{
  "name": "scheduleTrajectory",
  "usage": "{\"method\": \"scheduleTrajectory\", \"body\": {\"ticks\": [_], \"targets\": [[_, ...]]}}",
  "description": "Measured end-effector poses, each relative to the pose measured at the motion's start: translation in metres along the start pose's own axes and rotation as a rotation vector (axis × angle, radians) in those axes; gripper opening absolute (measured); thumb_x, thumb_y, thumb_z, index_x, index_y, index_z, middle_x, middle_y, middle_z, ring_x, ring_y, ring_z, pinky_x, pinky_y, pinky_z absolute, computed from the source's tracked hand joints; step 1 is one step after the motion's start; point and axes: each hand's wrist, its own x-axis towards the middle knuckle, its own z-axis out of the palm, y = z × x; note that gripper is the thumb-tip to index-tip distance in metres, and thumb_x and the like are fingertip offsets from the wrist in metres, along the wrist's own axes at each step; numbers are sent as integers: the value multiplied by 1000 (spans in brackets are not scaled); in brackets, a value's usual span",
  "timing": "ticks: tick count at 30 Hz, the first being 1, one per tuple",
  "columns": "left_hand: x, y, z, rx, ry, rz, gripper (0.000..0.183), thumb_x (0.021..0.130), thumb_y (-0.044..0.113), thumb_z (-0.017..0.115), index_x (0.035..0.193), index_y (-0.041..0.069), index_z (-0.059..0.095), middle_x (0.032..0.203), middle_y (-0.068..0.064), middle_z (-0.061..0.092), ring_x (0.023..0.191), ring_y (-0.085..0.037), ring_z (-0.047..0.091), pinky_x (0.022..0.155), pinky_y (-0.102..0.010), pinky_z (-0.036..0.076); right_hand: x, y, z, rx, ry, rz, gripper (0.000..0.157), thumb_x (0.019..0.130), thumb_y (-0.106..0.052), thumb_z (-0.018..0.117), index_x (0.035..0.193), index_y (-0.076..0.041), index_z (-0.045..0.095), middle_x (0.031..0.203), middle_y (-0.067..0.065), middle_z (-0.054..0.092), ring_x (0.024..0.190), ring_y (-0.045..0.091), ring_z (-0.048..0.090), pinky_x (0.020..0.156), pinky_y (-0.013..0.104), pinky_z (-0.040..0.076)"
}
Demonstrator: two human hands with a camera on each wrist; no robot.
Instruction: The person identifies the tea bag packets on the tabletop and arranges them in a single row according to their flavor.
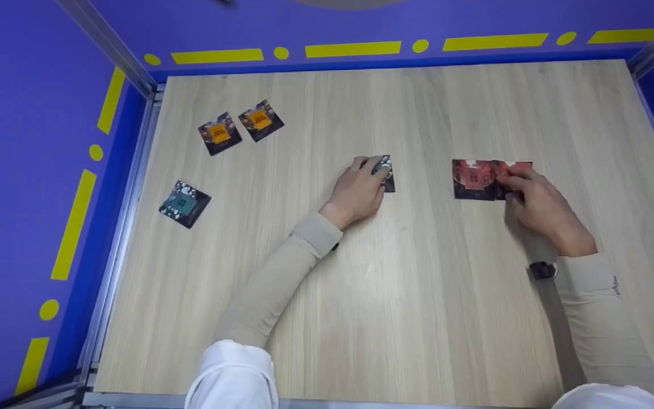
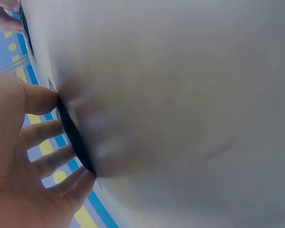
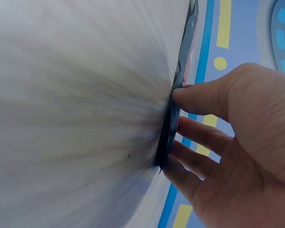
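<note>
My left hand (image 1: 356, 190) grips a small square green-and-black packet (image 1: 389, 175) lying at the middle of the table, thumb on its near side and fingers over it. Much of that packet is hidden under the fingers in the head view; the left wrist view gives its dark edge (image 2: 75, 137). To the right, my right hand (image 1: 545, 207) holds a red-and-black packet (image 1: 520, 166) between thumb and fingertips, flat on the tabletop. Its left edge meets or slightly overlaps a second red packet (image 1: 473, 179). The right wrist view has its dark side (image 3: 168, 128) under the fingertips.
Two orange-and-black packets, one left (image 1: 220, 134) and one right (image 1: 261, 120), lie at the table's back left. Another green packet (image 1: 185, 204) lies nearer, at an angle. Blue walls (image 1: 361, 28) with yellow marks border the wooden table (image 1: 384, 318) at back and sides.
</note>
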Motion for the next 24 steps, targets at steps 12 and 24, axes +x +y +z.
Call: {"method": "scheduleTrajectory", "body": {"ticks": [12, 24], "targets": [[21, 27, 2, 36, -36, 34, 49, 113, 30, 45, 159, 15, 50, 166, -10, 44, 152, -31, 43, 125, -39, 41, 1, 1, 0, -4, -8, 13, 44, 99, 5, 58, 143, 9, 61, 152, 32, 47, 140, 57, 45, 111, 74, 39], [44, 55, 5, 34, -28, 76, 48, 111, 26, 46, 157, 15, 53, 162, -8, 49, 149, -31, 46, 123, -38, 43, 2, 2, 1, -10, 15, -36, 41, 98, 7, 60, 139, 11, 63, 150, 32, 50, 138, 58, 48, 110, 73, 41]]}}
